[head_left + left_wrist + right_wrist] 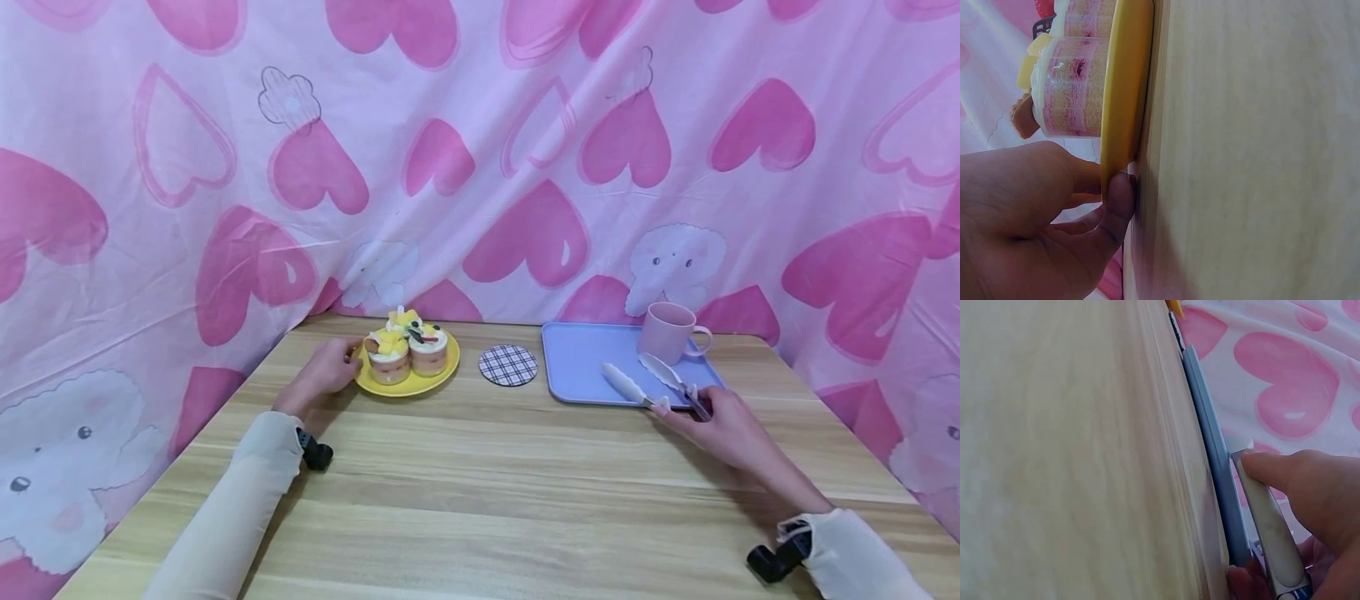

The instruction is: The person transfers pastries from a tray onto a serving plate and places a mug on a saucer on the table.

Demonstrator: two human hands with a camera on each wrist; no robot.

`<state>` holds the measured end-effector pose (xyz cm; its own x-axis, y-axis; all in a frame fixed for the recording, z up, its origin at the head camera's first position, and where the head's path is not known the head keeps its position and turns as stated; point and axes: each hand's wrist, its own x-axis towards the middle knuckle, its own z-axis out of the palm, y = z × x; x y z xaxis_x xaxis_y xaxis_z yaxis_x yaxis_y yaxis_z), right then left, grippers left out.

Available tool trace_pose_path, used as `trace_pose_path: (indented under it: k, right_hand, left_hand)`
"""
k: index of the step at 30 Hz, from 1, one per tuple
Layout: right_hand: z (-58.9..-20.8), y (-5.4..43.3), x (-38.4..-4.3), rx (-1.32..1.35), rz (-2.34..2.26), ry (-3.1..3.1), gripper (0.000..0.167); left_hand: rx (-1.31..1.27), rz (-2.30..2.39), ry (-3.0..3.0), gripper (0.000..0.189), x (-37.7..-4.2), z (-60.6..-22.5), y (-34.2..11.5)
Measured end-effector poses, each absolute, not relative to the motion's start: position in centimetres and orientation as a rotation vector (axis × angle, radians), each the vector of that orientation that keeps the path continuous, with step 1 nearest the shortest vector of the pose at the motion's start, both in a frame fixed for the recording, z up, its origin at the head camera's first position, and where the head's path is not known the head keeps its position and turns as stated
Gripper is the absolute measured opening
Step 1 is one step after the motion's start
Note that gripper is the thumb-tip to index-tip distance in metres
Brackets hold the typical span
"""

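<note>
My left hand (322, 373) pinches the left rim of a yellow plate (411, 389); up close in the left wrist view, the thumb and fingers grip the plate's edge (1124, 94). On the plate stand clear dessert cups (390, 370) of layered cake, topped with cream and yellow fruit pieces. My right hand (723, 427) holds a pair of tongs (624, 383) by the handles. Their two pale tips are spread apart over the blue tray (588, 354), with nothing between them. In the right wrist view, the thumb lies on a tong handle (1272, 534) beside the tray's side (1213, 447).
A pink mug (663, 332) stands at the tray's back right, close behind the tongs. Between plate and tray lies a round checked coaster (508, 366). A pink heart-print curtain (495, 150) hangs behind the wooden table (465, 492).
</note>
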<state>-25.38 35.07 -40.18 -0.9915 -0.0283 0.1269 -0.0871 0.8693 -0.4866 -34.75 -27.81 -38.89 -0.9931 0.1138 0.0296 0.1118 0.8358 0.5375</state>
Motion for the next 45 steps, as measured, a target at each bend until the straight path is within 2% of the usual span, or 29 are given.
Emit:
trace_pose_path:
  k: [4, 8, 14, 17, 25, 30, 36, 45]
  right_hand:
    - [-40.3, 34.9, -25.2, 0.073, 0.758, -2.923, 0.068]
    - [-39.9, 34.6, -25.0, 0.036, 0.697, -2.968, 0.077]
    - [-39.2, 34.0, -24.9, -0.021, 0.662, -3.091, 0.124]
    - [-39.1, 33.9, -24.9, -0.043, 0.662, -3.117, 0.131]
    - [-39.3, 34.0, -25.2, 0.033, 0.687, -3.059, 0.127]
    - [-38.7, 34.6, -25.5, -0.001, 0.747, -3.028, 0.113]
    - [-38.0, 35.4, -26.2, -0.018, 0.773, -2.942, 0.111]
    - [-36.4, 36.2, -28.1, 0.076, 0.812, -2.737, 0.068]
  left_hand:
    - [0.173, 0.888, 2.999, 0.056, -34.8, -38.8, -27.7]
    - [0.171, 0.883, 2.996, 0.056, -34.8, -38.8, -27.7]
    - [0.151, 0.885, 2.988, 0.057, -34.7, -38.9, -27.8]
    - [0.151, 0.891, 2.995, 0.057, -34.6, -38.9, -28.0]
    - [0.102, 0.934, 3.0, 0.058, -34.4, -38.7, -28.6]
    - [0.125, 0.982, 3.066, 0.052, -34.1, -38.3, -28.8]
    - [0.119, 1.093, 3.167, 0.043, -34.3, -37.3, -28.3]
    - [0.299, 1.201, 3.291, 0.038, -34.5, -34.9, -25.3]
